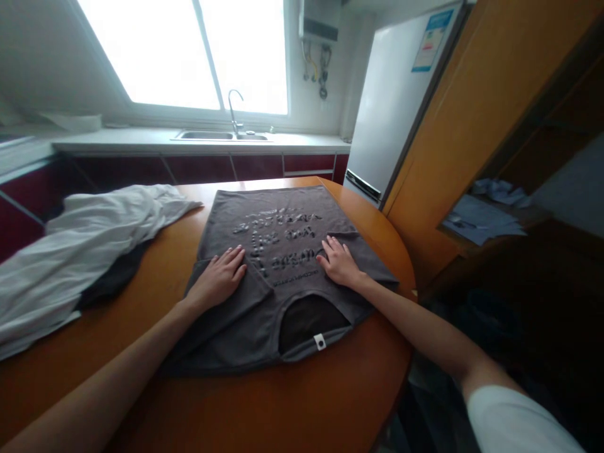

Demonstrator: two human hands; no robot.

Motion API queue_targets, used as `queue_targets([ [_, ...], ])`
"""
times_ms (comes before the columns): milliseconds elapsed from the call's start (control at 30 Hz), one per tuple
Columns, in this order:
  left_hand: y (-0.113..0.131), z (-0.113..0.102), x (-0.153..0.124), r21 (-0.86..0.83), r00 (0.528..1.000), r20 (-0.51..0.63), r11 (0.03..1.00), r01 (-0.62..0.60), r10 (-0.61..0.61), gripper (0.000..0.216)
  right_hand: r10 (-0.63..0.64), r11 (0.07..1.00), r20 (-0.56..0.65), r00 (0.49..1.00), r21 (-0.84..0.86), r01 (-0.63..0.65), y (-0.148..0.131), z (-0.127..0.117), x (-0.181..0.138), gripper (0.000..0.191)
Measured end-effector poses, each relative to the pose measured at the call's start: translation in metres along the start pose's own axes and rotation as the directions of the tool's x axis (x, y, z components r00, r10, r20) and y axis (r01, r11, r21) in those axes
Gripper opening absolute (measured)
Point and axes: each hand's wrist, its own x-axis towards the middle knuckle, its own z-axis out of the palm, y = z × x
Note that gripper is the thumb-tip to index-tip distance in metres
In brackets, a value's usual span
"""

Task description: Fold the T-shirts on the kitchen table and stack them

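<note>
A grey T-shirt (283,214) with raised lettering lies spread front-up on a round orange-brown table (264,409), its collar toward me. My left hand (221,277) lies flat and open on the shirt's left side, over a folded-in sleeve. My right hand (338,259) rests flat and open on the shirt's right side, fingers pointing away from me. Neither hand holds anything.
A white garment (85,245) lies heaped over a dark one (113,277) at the table's left. Behind are a counter with a sink and tap (233,123), a white fridge (396,107) and an orange cabinet (476,126) with papers on a shelf.
</note>
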Motion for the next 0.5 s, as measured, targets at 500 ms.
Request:
queue_targets([
  [500, 0.0, -0.004, 0.002, 0.013, 1.0, 0.018, 1.0, -0.006, 0.005, 0.064, 0.054, 0.998, -0.045, 0.998, 0.013, -0.053, 0.016, -0.017, 0.002, 0.061],
])
